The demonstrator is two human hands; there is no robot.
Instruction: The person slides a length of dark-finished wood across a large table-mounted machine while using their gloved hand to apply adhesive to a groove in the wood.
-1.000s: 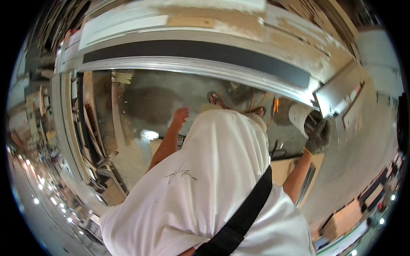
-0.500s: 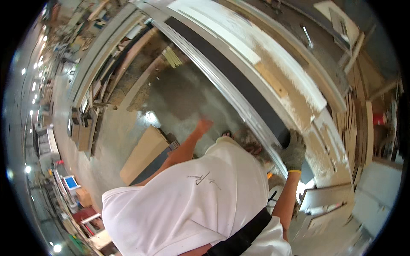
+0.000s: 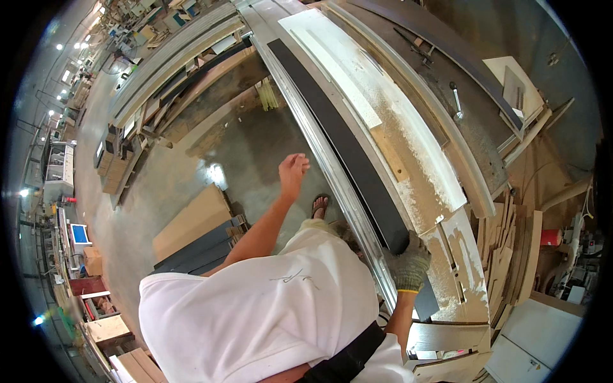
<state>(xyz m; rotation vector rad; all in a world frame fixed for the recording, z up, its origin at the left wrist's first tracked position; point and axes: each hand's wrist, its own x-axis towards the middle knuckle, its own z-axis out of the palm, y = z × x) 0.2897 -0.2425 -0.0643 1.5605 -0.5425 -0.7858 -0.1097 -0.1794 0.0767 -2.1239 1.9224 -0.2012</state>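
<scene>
A long, narrow black board [image 3: 338, 137] lies along the machine bed beside a silver metal rail [image 3: 313, 137]. My right hand [image 3: 410, 263], in a grey knitted glove with a yellow cuff edge, is closed over the board's near end; its fingertips are partly hidden. My bare left hand [image 3: 294, 173] hangs in the air left of the rail, fingers loosely curled together, with nothing visible in them.
Right of the board, a sawdust-covered bed carries a white strip [image 3: 338, 64]. A wrench-like metal tool [image 3: 456, 101] lies farther right. Stacked boards [image 3: 195, 223] stand on the floor at left, with offcuts [image 3: 507, 246] at right. My sandalled foot [image 3: 320, 205] is beside the rail.
My view has shifted and turned. The left hand has risen forward with its fingers curled. My right hand stays at the black board's near end.
</scene>
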